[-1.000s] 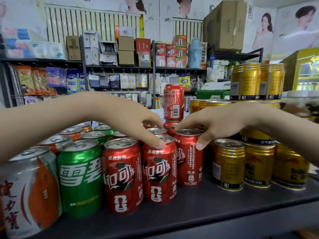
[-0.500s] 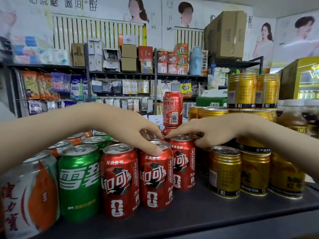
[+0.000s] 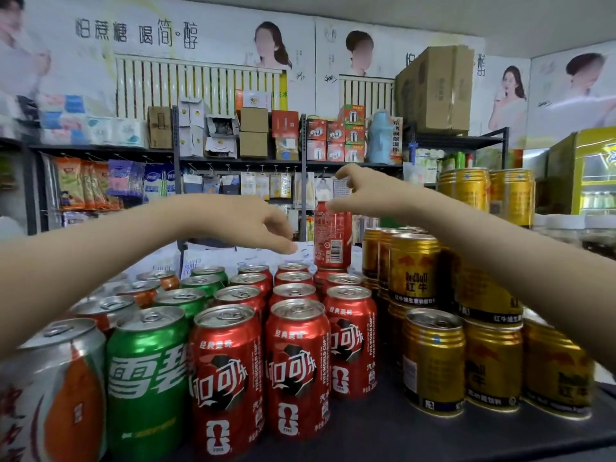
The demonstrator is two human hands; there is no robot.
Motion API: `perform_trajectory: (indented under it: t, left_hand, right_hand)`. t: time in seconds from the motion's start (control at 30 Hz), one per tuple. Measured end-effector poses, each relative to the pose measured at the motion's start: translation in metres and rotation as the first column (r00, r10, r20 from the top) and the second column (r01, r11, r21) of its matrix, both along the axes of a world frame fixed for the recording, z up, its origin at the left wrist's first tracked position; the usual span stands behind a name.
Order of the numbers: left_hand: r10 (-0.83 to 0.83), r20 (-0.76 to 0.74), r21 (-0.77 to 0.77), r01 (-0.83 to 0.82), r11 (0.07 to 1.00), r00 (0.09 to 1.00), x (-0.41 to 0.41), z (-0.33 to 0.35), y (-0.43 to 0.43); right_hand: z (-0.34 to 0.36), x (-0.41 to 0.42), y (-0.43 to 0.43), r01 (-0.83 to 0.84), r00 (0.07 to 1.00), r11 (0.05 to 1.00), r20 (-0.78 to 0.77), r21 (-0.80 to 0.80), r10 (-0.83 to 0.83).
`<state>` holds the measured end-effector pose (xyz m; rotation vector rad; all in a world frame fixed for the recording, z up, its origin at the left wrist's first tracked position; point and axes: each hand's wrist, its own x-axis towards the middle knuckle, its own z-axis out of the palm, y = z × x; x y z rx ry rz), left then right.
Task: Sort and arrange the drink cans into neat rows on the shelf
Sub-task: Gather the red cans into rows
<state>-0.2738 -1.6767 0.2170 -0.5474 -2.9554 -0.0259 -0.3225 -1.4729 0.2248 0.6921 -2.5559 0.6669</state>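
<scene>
Red cola cans [image 3: 296, 368] stand in rows at the middle of the dark shelf [image 3: 400, 435]. One more red can [image 3: 333, 241] is stacked upright on the back of those rows. Green cans [image 3: 146, 378] and silver-orange cans [image 3: 50, 395] fill the left side, gold cans [image 3: 433, 361] the right. My left hand [image 3: 263, 225] hovers above the rear red cans, fingers loosely bent, holding nothing. My right hand [image 3: 363, 195] is spread over the top of the stacked red can, thumb near its rim, with no grip around it.
Gold cans are stacked two and three high at the right [image 3: 413, 268], close under my right forearm. Behind the shelf are racks of boxes and hanging packets [image 3: 253, 141]. A yellow fridge [image 3: 586, 175] stands at the far right. A bare strip of shelf runs along the front edge.
Both hands have lifted off the tops of the front red cans and moved up and back. The right hand now sits over the stacked red can. The view has tilted up.
</scene>
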Motion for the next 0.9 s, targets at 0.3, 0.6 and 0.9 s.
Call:
perform_trajectory:
  t: [0.3, 0.6, 0.9]
  left_hand:
    - [0.038, 0.030, 0.007, -0.038, 0.999, 0.999, 0.006, -0.010, -0.003]
    - [0.039, -0.023, 0.063, -0.037, 0.997, 0.999, 0.024, -0.008, -0.007]
    - [0.062, -0.163, 0.089, -0.048, 0.995, 0.985, 0.077, -0.024, 0.009]
  right_hand:
    - [-0.017, -0.048, -0.032, 0.163, 0.966, 0.948, 0.238, -0.275, -0.097]
    - [-0.014, -0.042, -0.026, 0.123, 0.992, 0.939, 0.079, -0.320, -0.103]
    - [0.001, 0.075, 0.010, -0.105, 0.994, 0.878, -0.034, -0.467, 0.100]
